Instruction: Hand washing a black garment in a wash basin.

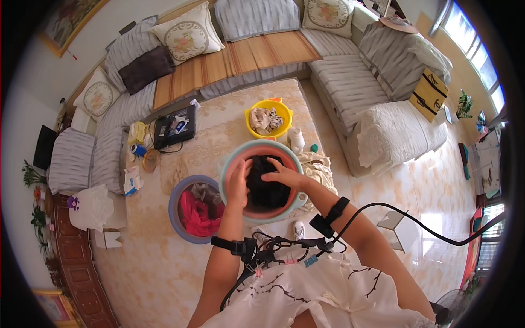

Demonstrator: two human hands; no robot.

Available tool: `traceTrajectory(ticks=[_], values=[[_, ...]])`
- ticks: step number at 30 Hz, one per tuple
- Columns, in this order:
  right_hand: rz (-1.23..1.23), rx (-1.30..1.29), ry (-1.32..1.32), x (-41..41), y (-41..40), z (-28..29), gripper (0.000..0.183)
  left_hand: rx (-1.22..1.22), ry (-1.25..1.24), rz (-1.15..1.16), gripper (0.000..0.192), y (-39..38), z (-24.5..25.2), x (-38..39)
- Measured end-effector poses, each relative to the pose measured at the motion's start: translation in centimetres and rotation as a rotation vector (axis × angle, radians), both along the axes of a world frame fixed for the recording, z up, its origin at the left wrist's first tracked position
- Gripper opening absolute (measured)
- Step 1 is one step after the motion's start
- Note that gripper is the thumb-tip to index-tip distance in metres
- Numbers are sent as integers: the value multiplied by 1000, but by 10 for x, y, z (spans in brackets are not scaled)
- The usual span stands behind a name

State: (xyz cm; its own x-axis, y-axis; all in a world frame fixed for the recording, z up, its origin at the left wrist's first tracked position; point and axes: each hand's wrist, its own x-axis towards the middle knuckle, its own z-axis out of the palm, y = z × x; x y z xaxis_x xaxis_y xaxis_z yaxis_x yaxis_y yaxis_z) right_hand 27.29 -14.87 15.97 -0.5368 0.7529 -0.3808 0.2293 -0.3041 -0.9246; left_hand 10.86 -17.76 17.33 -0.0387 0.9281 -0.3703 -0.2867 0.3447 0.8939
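Note:
Before me is a round basin (228, 164) with a pale blue-green rim, handles and a reddish inside. A bunched black cloth (266, 190) fills much of it. My left hand (239, 184) is cupped along the cloth's left side, fingers pointing away from me. From the right, my right hand (285, 175) reaches in with thumb and forefinger spread over the cloth; its other fingers are hard to see. The cloth is held between both hands. To the left, a blue-grey basin (175, 219) holds bright pink cloth (199, 217) and some greyish cloth (205, 192).
Behind stands a yellow basin (248, 127) with light cloths, near a white bottle (296, 140) and green cap (314, 148). Cream cloth (318, 168) lies at the table's right edge. A black case (174, 127) and blue can (138, 150) sit left. A black cable (381, 204) runs right.

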Motion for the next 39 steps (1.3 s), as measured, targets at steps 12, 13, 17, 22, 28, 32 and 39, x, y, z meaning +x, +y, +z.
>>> traceTrajectory(ticks=[12, 13, 17, 22, 28, 32, 39], values=[[-101, 481, -312, -23, 7, 5, 49, -302, 333, 55, 54, -14, -32, -36], [-182, 491, -276, -22, 5, 14, 46, -305, 332, 56, 54, -17, -23, -30], [-91, 727, -64, -40, -10, 43, 41, -539, -192, 158, 69, -22, -34, -14], [194, 1031, -177, -55, -55, 45, 21, 175, -681, -12, 56, -13, -33, -14], [176, 1019, -356, -64, -71, 29, 24, 127, -452, 102, 46, -14, -49, -9], [-79, 890, -471, -72, -64, 27, 29, 129, -145, 182, 40, -9, -49, -4], [-276, 748, -649, -79, -41, 20, 28, 122, 331, 160, 31, -5, -49, -6]])
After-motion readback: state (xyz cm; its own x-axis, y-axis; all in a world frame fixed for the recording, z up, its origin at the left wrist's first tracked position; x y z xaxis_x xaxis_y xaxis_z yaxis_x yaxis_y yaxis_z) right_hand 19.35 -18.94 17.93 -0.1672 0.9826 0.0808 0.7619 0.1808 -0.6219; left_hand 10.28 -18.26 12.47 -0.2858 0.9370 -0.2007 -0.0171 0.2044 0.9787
